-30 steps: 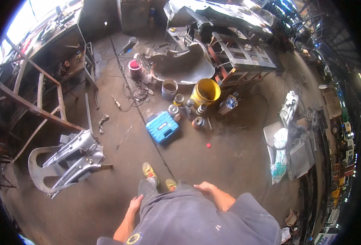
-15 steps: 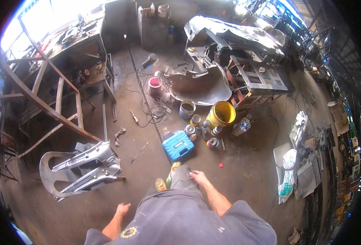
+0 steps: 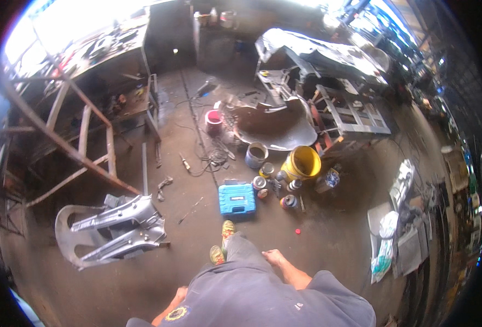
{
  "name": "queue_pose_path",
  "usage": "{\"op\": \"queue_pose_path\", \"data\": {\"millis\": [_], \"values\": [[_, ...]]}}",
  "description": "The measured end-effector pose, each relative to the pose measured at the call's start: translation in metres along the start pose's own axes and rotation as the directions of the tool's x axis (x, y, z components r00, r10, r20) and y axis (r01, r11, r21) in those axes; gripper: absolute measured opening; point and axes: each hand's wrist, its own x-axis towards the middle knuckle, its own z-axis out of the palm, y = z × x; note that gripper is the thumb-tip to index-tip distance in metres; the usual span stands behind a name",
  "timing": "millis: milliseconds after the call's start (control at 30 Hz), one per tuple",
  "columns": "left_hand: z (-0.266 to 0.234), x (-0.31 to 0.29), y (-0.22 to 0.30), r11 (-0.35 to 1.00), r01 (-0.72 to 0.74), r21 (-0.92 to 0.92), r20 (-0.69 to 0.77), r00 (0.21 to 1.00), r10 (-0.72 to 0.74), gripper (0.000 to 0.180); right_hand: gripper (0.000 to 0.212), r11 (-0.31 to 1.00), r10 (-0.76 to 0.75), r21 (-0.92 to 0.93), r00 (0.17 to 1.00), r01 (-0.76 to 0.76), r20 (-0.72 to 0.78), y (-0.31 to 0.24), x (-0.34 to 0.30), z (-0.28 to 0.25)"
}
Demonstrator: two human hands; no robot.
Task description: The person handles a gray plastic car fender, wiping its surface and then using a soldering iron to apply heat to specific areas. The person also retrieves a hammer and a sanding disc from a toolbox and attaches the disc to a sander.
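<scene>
Beside my trouser leg, my right hand (image 3: 274, 256) hangs with its fingers loosely apart and nothing visible in them. My left hand (image 3: 180, 295) is low at my side, partly covered by my grey shirt, so its fingers cannot be made out. Ahead of my shoes lies a closed blue plastic tool case (image 3: 237, 199) on the floor. Just past its right side stand several small cans, among them a can with an open top (image 3: 288, 201). Behind them are a yellow bucket (image 3: 315, 164) and a grey bucket (image 3: 256, 155). Neither hand touches any of these.
A silver metal body panel (image 3: 121, 226) lies at left beneath a rusty metal frame (image 3: 82, 155). A large curved bumper-like shell (image 3: 276, 128) and a pink-topped pail (image 3: 214, 121) are ahead. Cables (image 3: 216, 158) lie coiled on the floor. Panels and a plastic bag (image 3: 386, 234) lie at right.
My view has shifted, and the blue case now appears more squarely ahead of my feet. My left hand has drawn in towards my shirt; my right hand has come away from the front of my thigh.
</scene>
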Motion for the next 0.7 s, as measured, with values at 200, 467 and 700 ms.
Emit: {"op": "queue_pose_path", "data": {"millis": [200, 467, 700], "values": [[-0.050, -0.014, 0.019, 0.992, 0.120, 0.041, 0.035, 0.992, -0.122, 0.048, 0.049, 0.993, -0.087, -0.083, 0.995, 0.083, -0.049, 0.020, 0.013, 0.010], [-0.109, 0.019, 0.148, 0.980, 0.196, -0.042, -0.031, 0.980, -0.197, 0.048, 0.049, 0.953, 0.146, 0.262, 0.988, -0.153, 0.046, 0.071, 0.029, -0.023], [-0.086, 0.028, 0.246, 0.955, -0.069, 0.288, 0.461, 0.884, -0.076, 0.065, 0.070, 0.815, 0.133, 0.485, 0.917, -0.316, 0.375, 0.017, -0.071, -0.061]]}}
